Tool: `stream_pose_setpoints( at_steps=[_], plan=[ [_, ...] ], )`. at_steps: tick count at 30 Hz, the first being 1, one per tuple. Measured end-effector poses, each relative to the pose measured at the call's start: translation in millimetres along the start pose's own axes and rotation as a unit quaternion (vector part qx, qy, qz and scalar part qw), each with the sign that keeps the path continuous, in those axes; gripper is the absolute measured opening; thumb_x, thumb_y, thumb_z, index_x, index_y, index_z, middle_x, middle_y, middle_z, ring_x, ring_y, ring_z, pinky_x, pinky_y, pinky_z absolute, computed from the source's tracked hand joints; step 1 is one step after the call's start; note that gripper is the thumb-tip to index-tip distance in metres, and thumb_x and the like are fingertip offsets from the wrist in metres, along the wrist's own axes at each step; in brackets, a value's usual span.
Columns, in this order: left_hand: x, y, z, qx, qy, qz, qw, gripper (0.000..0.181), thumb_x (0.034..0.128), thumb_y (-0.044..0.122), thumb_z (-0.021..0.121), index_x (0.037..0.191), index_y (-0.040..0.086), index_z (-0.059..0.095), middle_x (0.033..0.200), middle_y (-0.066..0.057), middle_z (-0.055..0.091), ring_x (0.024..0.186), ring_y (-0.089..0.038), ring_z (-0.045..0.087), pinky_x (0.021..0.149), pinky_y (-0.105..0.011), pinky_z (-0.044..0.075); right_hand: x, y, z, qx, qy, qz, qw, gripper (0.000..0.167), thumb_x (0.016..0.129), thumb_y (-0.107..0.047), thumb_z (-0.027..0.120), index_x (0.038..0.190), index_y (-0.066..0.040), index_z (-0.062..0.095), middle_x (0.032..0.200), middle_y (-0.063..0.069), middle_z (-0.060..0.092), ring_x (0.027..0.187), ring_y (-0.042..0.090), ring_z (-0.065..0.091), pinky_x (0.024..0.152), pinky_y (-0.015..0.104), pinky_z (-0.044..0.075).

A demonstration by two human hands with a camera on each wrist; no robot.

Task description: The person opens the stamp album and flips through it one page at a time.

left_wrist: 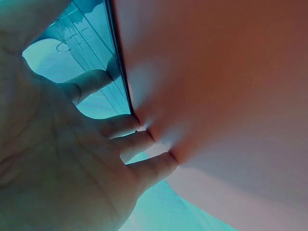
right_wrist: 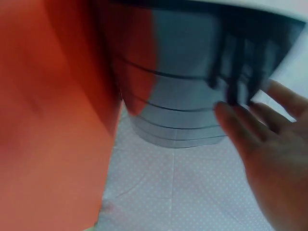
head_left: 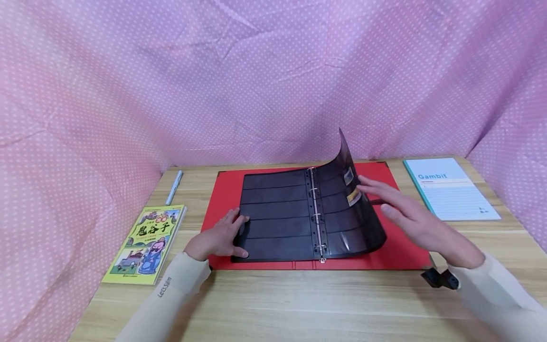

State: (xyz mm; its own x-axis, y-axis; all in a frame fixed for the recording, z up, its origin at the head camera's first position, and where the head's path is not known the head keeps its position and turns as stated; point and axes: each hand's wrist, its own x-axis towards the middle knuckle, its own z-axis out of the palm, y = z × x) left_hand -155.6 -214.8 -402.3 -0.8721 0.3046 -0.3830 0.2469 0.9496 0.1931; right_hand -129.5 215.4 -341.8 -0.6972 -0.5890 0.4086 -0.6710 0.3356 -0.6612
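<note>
A red ring binder [head_left: 224,194] lies spread on the table, with black pocket pages [head_left: 275,212] held by metal rings [head_left: 316,217]. My left hand [head_left: 220,236] rests at the left page's outer edge, its fingertips pressing the red cover [left_wrist: 221,72] in the left wrist view. On the right side, a black page [head_left: 371,230] stands lifted and curved. Two small stamp-like pieces [head_left: 353,196] show in its pockets. My right hand [head_left: 408,221] touches this page's outer side with extended fingers; the right wrist view shows the fingertips [right_wrist: 224,113] against its glossy, reflecting surface.
A yellow comic-style book [head_left: 145,244] lies at the left, with a pale pen [head_left: 174,187] behind it. To the right is a white and teal notebook [head_left: 453,190]. A pink dotted cloth [head_left: 256,95] hangs behind the wooden table [head_left: 307,304].
</note>
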Motion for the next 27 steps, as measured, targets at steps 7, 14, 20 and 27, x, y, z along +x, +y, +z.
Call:
stream_pose_setpoints(
  at_steps=[7, 14, 20, 27],
  plan=[
    [-0.8, 0.4, -0.6, -0.003, -0.002, 0.002, 1.0, 0.095, 0.0677, 0.04, 0.084, 0.145, 0.017, 0.033, 0.154, -0.016, 0.013, 0.139, -0.037, 0.012, 0.094, -0.054, 0.042, 12.4, 1.2, -0.9, 0.037, 0.11, -0.077, 0.9903, 0.053, 0.103, -0.034, 0.03, 0.139, 0.004, 0.042, 0.15, 0.02, 0.027, 0.139, 0.034, 0.018, 0.105, 0.026, 0.024],
    [0.2, -1.1, 0.2, -0.005, -0.001, 0.006, 1.0, 0.095, 0.0677, 0.04, 0.084, 0.145, 0.017, 0.034, 0.153, -0.016, 0.013, 0.139, -0.037, 0.012, 0.093, -0.053, 0.043, 27.7, 2.2, 9.6, 0.116, 0.111, -0.141, 0.9768, 0.062, 0.103, -0.036, 0.033, 0.142, 0.012, 0.028, 0.146, 0.029, 0.026, 0.134, 0.035, 0.027, 0.099, 0.028, 0.036],
    [0.9, -1.4, 0.6, 0.0, 0.001, 0.007, 1.0, 0.095, 0.0675, 0.04, 0.084, 0.145, 0.017, 0.034, 0.153, -0.016, 0.014, 0.139, -0.037, 0.013, 0.094, -0.054, 0.042, 33.4, -8.2, 18.6, 0.113, 0.092, -0.12, 0.982, 0.066, 0.101, -0.04, 0.037, 0.147, 0.005, 0.021, 0.148, 0.025, 0.025, 0.133, 0.037, 0.03, 0.098, 0.029, 0.037],
    [1.2, -1.3, 0.6, 0.003, -0.001, 0.001, 1.0, 0.095, 0.0673, 0.04, 0.084, 0.145, 0.018, 0.033, 0.154, -0.015, 0.013, 0.139, -0.037, 0.012, 0.094, -0.053, 0.043, 33.9, -8.1, 33.6, 0.078, 0.052, -0.089, 0.9915, 0.062, 0.1, -0.039, 0.04, 0.149, -0.003, 0.024, 0.151, 0.012, 0.028, 0.133, 0.032, 0.03, 0.1, 0.031, 0.037]
  ],
)
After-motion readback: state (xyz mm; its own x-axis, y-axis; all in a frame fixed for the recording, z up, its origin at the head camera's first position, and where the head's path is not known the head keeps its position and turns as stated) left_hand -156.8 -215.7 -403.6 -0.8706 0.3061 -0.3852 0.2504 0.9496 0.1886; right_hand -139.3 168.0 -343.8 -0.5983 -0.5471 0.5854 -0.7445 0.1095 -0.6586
